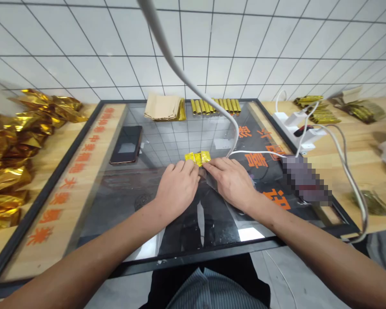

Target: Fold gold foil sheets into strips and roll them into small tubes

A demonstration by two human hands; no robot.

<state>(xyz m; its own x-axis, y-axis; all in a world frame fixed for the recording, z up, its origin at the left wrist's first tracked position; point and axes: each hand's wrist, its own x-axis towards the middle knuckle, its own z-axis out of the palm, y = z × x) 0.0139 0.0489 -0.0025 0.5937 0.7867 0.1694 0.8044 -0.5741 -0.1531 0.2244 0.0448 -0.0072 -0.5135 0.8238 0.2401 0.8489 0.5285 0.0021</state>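
Observation:
A small piece of gold foil paper (197, 158) lies on the glass-topped board in front of me, creased and partly under my fingertips. My left hand (179, 184) is closed at its near left edge, fingers curled together and pressed onto it. From the right, my right hand (233, 178) pinches the paper's near right edge, with the fingers bent and the thumb mostly hidden. A brownish bit of the paper's underside shows between the two hands. Beyond them, a row of rolled gold paper tubes (215, 106) lies beside a stack of tan paper sheets (163, 107).
A phone (126, 144) rests left on the framed glass board (167, 141). Crumpled gold foil (13, 163) piles up at far left. A white cable (186, 81) hangs across the view. At right are a power strip (297, 128), a pixelated item (307, 180) and more gold rolls (323, 113).

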